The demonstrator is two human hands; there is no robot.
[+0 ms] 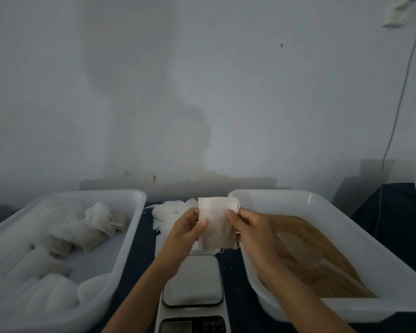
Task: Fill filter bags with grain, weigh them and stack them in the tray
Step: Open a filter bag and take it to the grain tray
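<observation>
Head view: a filter bag point(217, 223) is held upright at centre frame, above the far edge of the scale point(193, 280) and in front of the pile of empty bags point(169, 213). The bag is a pale, off-white, thin fabric rectangle with a slightly crumpled surface; a drawstring loop shows at its upper right corner and thread ends hang at its lower edge. Whether it holds grain cannot be told. The bag's left edge is pinched between thumb and fingers of the left hand point(186, 228). The right edge is pinched by the right hand point(249, 227). Both hands are closed on the bag.

Dark table surface point(235, 284) is exposed in narrow strips between the scale and the two tubs. The scale platform is bare, directly below the hands. A blank wall fills the upper frame, with a cable point(399, 97) running down at upper right.

At lower left, a white tray point(130, 227) holds filled bags point(91, 234) lying in loose rows, some overlapping; those nearest the lower left corner are blurred. At lower right, a white tub point(322, 203) holds brown grain point(317, 255) spread over its floor, with a translucent object, possibly a scoop, lying on the grain. The right wrist crosses the near left rim of that tub.
</observation>
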